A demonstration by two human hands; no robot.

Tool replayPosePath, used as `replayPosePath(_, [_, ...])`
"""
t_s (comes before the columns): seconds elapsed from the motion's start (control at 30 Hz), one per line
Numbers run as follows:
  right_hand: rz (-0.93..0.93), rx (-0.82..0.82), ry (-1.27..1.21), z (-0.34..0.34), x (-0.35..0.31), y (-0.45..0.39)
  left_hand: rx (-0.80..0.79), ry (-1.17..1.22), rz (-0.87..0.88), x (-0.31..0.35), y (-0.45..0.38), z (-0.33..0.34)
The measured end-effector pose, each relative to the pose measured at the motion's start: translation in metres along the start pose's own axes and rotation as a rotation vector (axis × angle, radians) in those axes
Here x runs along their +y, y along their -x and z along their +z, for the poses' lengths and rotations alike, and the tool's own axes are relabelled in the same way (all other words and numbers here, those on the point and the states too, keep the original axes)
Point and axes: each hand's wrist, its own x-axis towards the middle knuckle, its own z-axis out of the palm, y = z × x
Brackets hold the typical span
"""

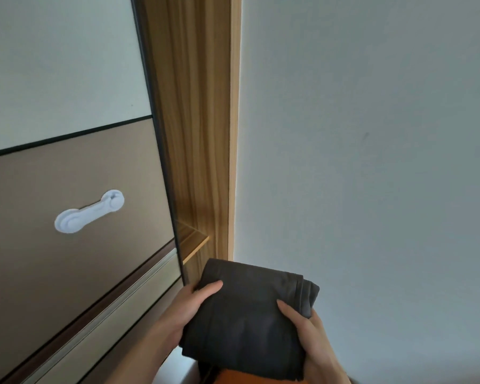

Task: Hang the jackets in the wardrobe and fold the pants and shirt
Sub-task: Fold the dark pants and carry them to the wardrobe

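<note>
A folded dark grey garment is held up between both hands, low in the view, just in front of the open wardrobe gap. My left hand grips its left edge with the thumb on top. My right hand grips its right edge, thumb lying over the cloth. An orange piece of cloth shows under the garment at the bottom edge. I cannot tell whether the grey garment is the pants or the shirt.
The wardrobe's sliding door, with a white child lock, fills the left. Its wooden side panel and a wooden shelf show in the narrow opening. A plain white wall covers the right.
</note>
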Motion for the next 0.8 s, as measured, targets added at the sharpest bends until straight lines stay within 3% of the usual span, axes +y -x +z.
replayPosePath(0.13, [0.001, 0.037, -0.028, 0.006, -0.006, -0.032, 0.086, -0.148, 0.049, 0.024, -0.03, 0.003])
replayPosePath(0.23, [0.0, 0.074, -0.043, 0.008, -0.011, -0.055, 0.264, -0.385, 0.254, 0.033, -0.059, 0.004])
replayPosePath(0.3, [-0.003, 0.096, -0.047, 0.008, -0.011, -0.069, 0.358, -0.718, 0.448, 0.038, -0.073, -0.003])
replayPosePath(0.4, [-0.024, 0.147, -0.034, 0.006, -0.009, -0.085, 0.394, -1.443, 0.637, 0.042, -0.099, -0.02])
replayPosePath(0.47, [-0.043, 0.19, 0.003, 0.004, -0.006, -0.094, 0.413, -1.929, 0.43, 0.041, -0.113, -0.02])
replayPosePath(0.57, [-0.031, 0.197, 0.023, 0.004, -0.003, -0.101, 0.307, -2.534, 0.027, 0.032, -0.123, -0.018])
replayPosePath(0.67, [-0.008, 0.182, 0.02, 0.004, -0.002, -0.106, 0.275, -2.714, -0.083, 0.022, -0.126, -0.021])
replayPosePath(0.8, [0.009, 0.154, 0.002, 0.006, -0.008, -0.108, 0.228, -2.805, -0.013, 0.023, -0.118, -0.022])
